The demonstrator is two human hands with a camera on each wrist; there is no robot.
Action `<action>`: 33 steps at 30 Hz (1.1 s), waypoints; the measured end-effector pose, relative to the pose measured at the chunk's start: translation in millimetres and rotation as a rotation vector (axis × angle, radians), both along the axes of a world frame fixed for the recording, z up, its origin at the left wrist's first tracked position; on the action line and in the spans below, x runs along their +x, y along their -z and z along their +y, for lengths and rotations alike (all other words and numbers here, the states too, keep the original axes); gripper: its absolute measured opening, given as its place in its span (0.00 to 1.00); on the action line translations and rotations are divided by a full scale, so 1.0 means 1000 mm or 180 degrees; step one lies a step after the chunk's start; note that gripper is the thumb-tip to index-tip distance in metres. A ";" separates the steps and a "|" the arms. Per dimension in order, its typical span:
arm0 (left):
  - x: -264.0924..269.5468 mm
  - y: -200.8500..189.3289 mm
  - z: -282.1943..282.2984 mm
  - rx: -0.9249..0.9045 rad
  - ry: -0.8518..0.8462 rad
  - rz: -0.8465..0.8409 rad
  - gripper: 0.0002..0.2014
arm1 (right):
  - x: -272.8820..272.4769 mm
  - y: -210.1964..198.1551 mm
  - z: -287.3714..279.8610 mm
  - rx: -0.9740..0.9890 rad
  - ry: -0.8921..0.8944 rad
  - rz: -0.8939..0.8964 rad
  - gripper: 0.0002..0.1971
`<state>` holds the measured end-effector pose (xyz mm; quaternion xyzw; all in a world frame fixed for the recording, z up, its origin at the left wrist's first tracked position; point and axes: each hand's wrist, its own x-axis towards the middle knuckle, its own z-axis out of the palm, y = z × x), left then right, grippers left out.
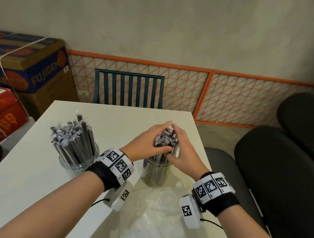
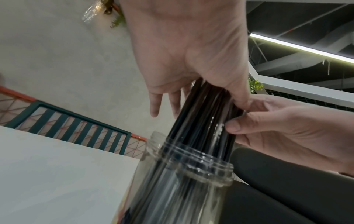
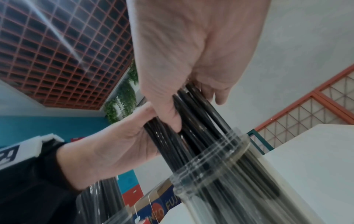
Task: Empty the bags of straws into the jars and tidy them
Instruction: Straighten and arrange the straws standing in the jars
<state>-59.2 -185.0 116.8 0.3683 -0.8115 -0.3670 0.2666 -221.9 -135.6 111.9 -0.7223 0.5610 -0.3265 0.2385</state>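
A bundle of black wrapped straws (image 1: 165,139) stands in a clear jar (image 1: 155,173) near the table's right side. My left hand (image 1: 146,140) and right hand (image 1: 182,145) wrap around the bundle from both sides above the jar's mouth. In the left wrist view my left hand (image 2: 191,63) holds the straws (image 2: 203,121) over the jar's threaded rim (image 2: 197,160), thumb meeting the right hand (image 2: 277,128). The right wrist view shows my right hand (image 3: 182,68) gripping the straws (image 3: 193,124) above the jar (image 3: 229,174). A second jar (image 1: 78,159) at left is full of straws (image 1: 73,138).
An empty clear plastic bag (image 1: 155,219) lies on the white table (image 1: 33,174) in front of the jar. A dark green chair (image 1: 128,88) stands behind the table. Cardboard boxes (image 1: 24,65) are stacked at left, black cushioned seats (image 1: 281,167) at right.
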 end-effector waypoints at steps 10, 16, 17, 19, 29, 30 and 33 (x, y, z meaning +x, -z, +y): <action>0.010 0.014 0.007 0.1223 0.0038 0.0480 0.58 | 0.002 0.016 0.005 0.0729 0.0349 -0.0694 0.57; -0.002 0.002 -0.007 0.1360 0.0331 0.0297 0.56 | 0.019 0.012 0.000 0.0699 0.0256 -0.0849 0.48; -0.003 0.001 -0.009 0.1358 0.0350 0.0305 0.56 | 0.017 0.012 -0.002 0.0777 0.0192 -0.0843 0.49; -0.003 0.001 -0.011 0.1390 0.0342 0.0374 0.57 | 0.014 0.011 -0.005 0.0912 0.0043 -0.0774 0.52; 0.004 0.011 -0.015 0.1465 0.0270 0.0468 0.43 | 0.017 0.017 -0.005 0.0570 0.0761 -0.0992 0.32; 0.006 0.011 -0.017 0.1414 0.0184 0.0449 0.37 | 0.016 0.015 -0.004 0.0540 0.0700 -0.1004 0.30; 0.008 0.001 -0.020 0.1214 -0.0008 0.0448 0.26 | 0.015 0.002 -0.005 0.0471 0.0559 -0.0983 0.26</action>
